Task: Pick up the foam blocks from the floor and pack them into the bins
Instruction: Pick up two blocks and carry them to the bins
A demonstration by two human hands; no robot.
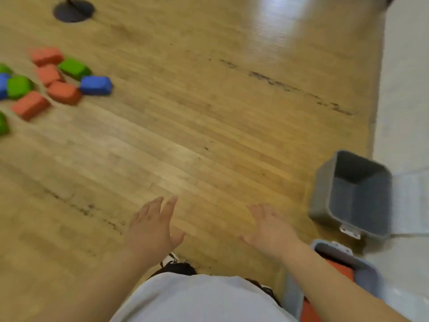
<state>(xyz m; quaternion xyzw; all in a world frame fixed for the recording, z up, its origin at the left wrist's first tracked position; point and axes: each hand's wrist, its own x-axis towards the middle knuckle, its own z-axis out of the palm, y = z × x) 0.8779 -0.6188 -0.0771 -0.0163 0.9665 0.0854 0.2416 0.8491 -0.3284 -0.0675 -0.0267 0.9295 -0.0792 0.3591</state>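
Several foam blocks lie in a loose cluster on the wooden floor at the far left: red blocks (63, 92), green blocks (74, 68) and a blue block (96, 85). My left hand (153, 226) and my right hand (270, 228) hover over bare floor near the bottom centre, fingers spread, holding nothing. A dark grey bin (325, 194) stands at the right with no block visible inside. Below it a lighter grey-blue bin (329, 248) shows orange-red foam inside, partly hidden by my right forearm. The picture is blurred.
A black round stand base (73, 10) sits at the top left. The wood floor (209, 124) meets a pale floor strip (406, 112) along the right. My feet in dark shoes (176, 267) show under my shirt.
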